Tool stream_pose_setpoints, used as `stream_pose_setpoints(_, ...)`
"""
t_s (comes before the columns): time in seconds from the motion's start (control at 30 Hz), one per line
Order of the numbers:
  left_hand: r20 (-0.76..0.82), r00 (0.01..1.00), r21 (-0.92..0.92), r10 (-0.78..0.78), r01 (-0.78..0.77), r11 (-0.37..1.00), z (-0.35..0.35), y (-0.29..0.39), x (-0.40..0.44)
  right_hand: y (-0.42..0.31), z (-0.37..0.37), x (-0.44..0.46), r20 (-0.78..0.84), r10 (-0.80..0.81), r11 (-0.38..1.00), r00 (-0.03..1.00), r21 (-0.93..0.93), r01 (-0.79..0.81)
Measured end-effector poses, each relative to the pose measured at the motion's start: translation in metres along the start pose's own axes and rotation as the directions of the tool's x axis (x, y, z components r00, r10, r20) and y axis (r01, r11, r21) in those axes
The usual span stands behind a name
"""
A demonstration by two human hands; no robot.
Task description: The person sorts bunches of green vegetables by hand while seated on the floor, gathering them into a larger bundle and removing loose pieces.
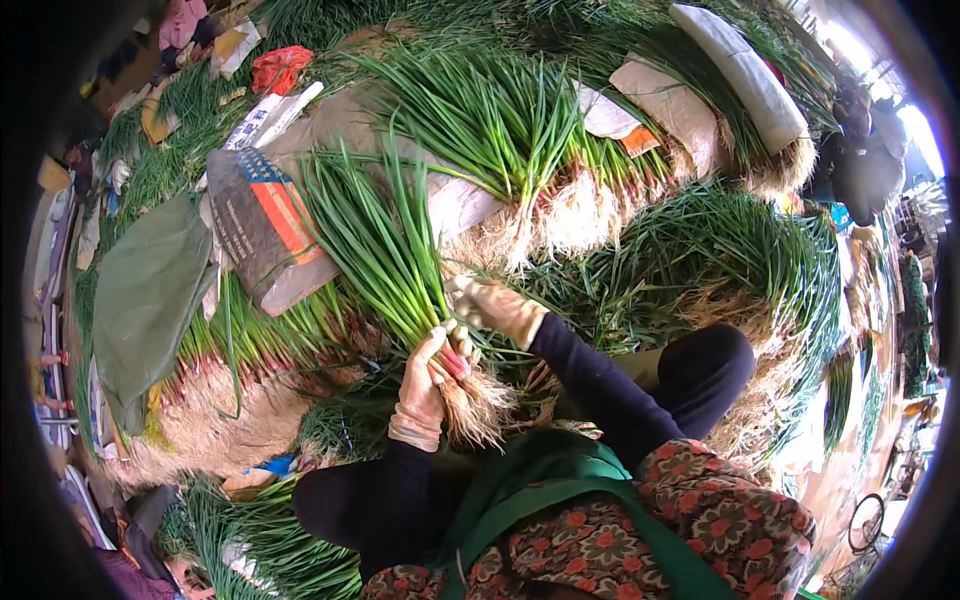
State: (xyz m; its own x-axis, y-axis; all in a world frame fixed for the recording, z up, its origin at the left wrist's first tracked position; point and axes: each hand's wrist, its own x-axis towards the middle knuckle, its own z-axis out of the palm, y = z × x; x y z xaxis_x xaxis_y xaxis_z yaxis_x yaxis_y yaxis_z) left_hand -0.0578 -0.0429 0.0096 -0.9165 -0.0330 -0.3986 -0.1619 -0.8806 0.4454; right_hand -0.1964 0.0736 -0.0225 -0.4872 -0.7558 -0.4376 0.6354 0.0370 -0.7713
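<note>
A bunch of green onions [385,255] is held in front of me, its leaves pointing up and left and its pale roots hanging down toward my lap. My left hand [420,385], in a light glove, wraps around the reddish-white stem bases just above the roots. Beside the stems on the right is my gloved right hand [495,305]. Its fingers are curled in against the edge of the bunch, and what they pinch is hidden. Just beyond, another loose bunch of green onions [500,135] lies roots toward me on the pile.
Stacked green onions surround me, with a rooty heap [770,270] at my right. A printed sack [265,230] and a green cloth [150,300] cover the left pile. A red plastic bag [281,69] and a rolled white sheet [745,80] lie farther back.
</note>
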Motion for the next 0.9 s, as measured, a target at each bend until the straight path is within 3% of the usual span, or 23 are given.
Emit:
stream_pose_setpoints(0.13, 0.015, 1.0, -0.002, 0.028, -0.028, 1.0, 0.009, 0.006, -0.01, 0.034, 0.015, 0.035, -0.087, -0.032, 0.977, 0.996, 0.208, 0.049)
stream_pose_setpoints(0.17, 0.045, 0.998, -0.037, 0.036, -0.034, 0.999, 0.003, 0.004, -0.008, 0.077, -0.002, 0.062, -0.08, -0.269, 0.962, 0.96, -0.06, 0.265)
stream_pose_setpoints(0.2, 0.072, 0.996, -0.073, 0.043, -0.038, 0.997, -0.006, 0.001, -0.006, 0.087, -0.004, 0.058, 0.054, -0.2, 0.829, 0.978, -0.522, 0.198)
stream_pose_setpoints(0.23, 0.094, 0.994, -0.097, 0.062, -0.052, 0.994, -0.011, 0.0, -0.005, 0.095, -0.006, 0.053, 0.189, -0.124, 0.23, 0.974, -0.949, 0.214)
stream_pose_setpoints(0.27, 0.016, 0.998, -0.177, 0.062, -0.058, 0.982, -0.003, 0.0, -0.007, 0.103, -0.007, 0.049, 0.317, -0.046, -0.247, 0.947, -0.922, 0.297)
stream_pose_setpoints(0.37, 0.148, 0.983, -0.236, 0.107, -0.069, 0.969, 0.005, 0.008, -0.009, 0.077, -0.03, -0.013, 0.038, 0.155, 0.101, 0.987, -0.995, 0.022)
stream_pose_setpoints(0.4, 0.202, 0.976, -0.193, 0.083, -0.043, 0.98, 0.001, 0.013, -0.009, 0.052, -0.033, -0.014, -0.178, 0.227, 0.379, 0.958, -0.89, -0.255)
stream_pose_setpoints(0.43, 0.128, 0.988, -0.228, 0.09, -0.059, 0.972, 0.008, 0.013, -0.01, 0.043, -0.058, -0.011, -0.195, -0.105, 0.102, 0.975, -0.978, -0.184)
stream_pose_setpoints(0.47, 0.055, 0.994, -0.257, 0.092, -0.074, 0.963, 0.015, 0.013, -0.011, 0.026, -0.075, -0.007, -0.309, -0.303, 0.147, 0.901, -0.95, -0.276)
stream_pose_setpoints(0.5, 0.082, 0.994, -0.248, 0.077, -0.054, 0.967, 0.013, 0.012, -0.009, 0.009, -0.093, -0.003, -0.406, -0.484, 0.227, 0.775, -0.914, -0.337)
stream_pose_setpoints(0.53, 0.114, 0.992, -0.236, 0.062, -0.034, 0.971, 0.008, 0.01, -0.005, -0.043, -0.048, -0.028, -0.567, -0.509, 0.662, 0.647, -0.739, -0.127)
stream_pose_setpoints(0.6, 0.183, 0.983, -0.207, 0.032, 0.006, 0.978, -0.004, 0.008, 0.003, -0.033, -0.116, 0.028, -0.621, -0.383, 0.847, 0.684, -0.532, -0.008)
stream_pose_setpoints(0.7, 0.243, 0.97, -0.233, 0.031, 0.028, 0.972, -0.006, 0.011, 0.003, -0.012, -0.137, 0.08, -0.499, -0.223, 0.962, 0.838, -0.254, 0.104)
stream_pose_setpoints(0.73, 0.113, 0.993, -0.203, 0.043, -0.019, 0.979, 0.006, 0.012, -0.001, -0.005, -0.126, 0.077, -0.483, -0.145, 0.989, 0.864, -0.053, 0.137)
stream_pose_setpoints(0.8, -0.164, 0.984, -0.13, 0.069, -0.091, 0.987, 0.034, 0.017, -0.009, -0.012, -0.057, 0.033, -0.332, 0.032, 0.891, 0.943, 0.436, 0.123)
stream_pose_setpoints(0.83, -0.105, 0.989, -0.021, 0.106, -0.108, 0.994, 0.021, 0.015, -0.004, -0.009, -0.03, 0.011, -0.204, 0.106, 0.796, 0.973, 0.605, 0.04)
stream_pose_setpoints(0.87, -0.019, 0.997, 0.022, 0.076, -0.075, 0.997, 0.008, 0.018, -0.003, -0.004, -0.006, -0.009, -0.088, 0.141, 0.769, 0.986, 0.637, -0.053)
stream_pose_setpoints(0.9, 0.066, 0.997, 0.07, 0.045, -0.05, 0.996, -0.006, 0.021, -0.003, 0.015, -0.002, -0.018, 0.043, 0.091, 0.888, 0.995, 0.449, -0.101)
